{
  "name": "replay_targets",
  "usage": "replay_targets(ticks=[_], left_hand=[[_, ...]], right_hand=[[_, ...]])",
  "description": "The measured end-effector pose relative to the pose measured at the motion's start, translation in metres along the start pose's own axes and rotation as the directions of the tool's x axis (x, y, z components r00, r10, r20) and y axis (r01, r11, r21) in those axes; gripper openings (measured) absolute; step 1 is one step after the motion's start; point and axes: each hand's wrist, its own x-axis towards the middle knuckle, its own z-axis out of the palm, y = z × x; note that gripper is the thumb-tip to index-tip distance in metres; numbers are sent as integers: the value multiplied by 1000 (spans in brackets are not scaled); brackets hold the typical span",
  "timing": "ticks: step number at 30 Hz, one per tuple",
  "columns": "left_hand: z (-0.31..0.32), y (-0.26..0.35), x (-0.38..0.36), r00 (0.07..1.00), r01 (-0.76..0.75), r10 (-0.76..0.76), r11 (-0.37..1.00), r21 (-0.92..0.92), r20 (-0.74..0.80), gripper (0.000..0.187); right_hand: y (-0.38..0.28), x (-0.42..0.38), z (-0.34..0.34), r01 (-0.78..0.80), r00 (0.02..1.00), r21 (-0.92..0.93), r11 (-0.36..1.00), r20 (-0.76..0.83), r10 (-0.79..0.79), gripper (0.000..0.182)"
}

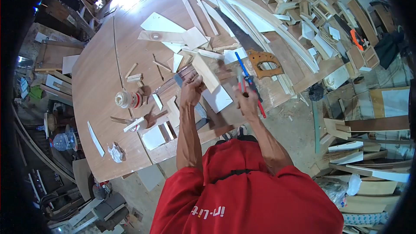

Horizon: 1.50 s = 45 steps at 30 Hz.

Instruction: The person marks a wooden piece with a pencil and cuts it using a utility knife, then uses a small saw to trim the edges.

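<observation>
**Wood strip in hand, saw up, no cut visible yet**

Going left to right across the surface (99, 73): one water bottle (65, 140) off the edge, one crumpled rag (115, 152), one glue jar (128, 99), then plenty of loose offcuts, too many to count. Left hand (191, 89) closed around one pale wood strip (205, 72), held just above the middle of the surface. Right hand (247, 102) gripping one blue-and-red hacksaw (249, 82), blade raised just beside the strip. Probably early going, since no kerf shows on the strip, though hard to tell. One handsaw (260, 62) lying further right, not in use.
</observation>
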Motion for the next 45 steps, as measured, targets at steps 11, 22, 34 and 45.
replay_targets(ticks=[11, 22, 34, 45], left_hand=[[7, -30, -35, 996, 88, -88, 996, -4, -34, 25], [0, -25, -49, 960, 261, -69, 560, 786, -270, 26], [32, -10, -49, 993, -84, -106, -287, 954, 56, 122], [21, -15, -45, 984, -137, -146, -257, 957, 102, 132]], right_hand=[[-29, -17, 5, 270, 938, -162, 949, 265, -222, 28], [25, -33, 10, 164, 986, -354, 921, 45, -158, 29], [28, -17, 4, 122, 989, -424, 897, -18, -144, 32], [27, -18, 8, 69, 995, -507, 859, -22, -93, 30]])
